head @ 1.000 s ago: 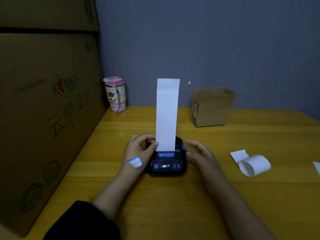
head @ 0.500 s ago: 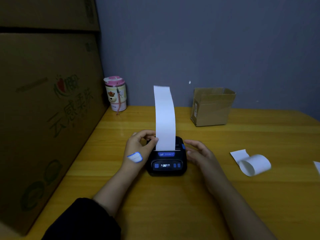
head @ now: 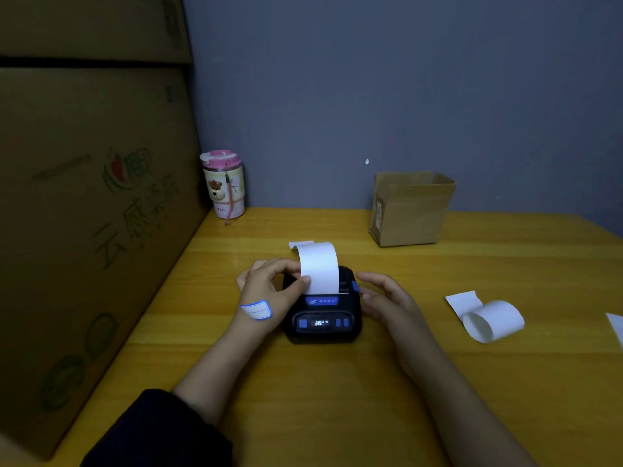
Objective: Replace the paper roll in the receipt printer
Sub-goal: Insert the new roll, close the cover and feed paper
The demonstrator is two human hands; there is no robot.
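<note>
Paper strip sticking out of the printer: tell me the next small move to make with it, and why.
Probably tear it off. The paper strip comes out of the slot of the receipt printer and curls over behind it, the cover looks shut and the display is lit. The left hand already pinches the strip's edge; the right hand lies open beside the printer to steady it.

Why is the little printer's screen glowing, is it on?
On, it seems: the receipt printer shows lit white characters on its front display, too small to read.
</note>
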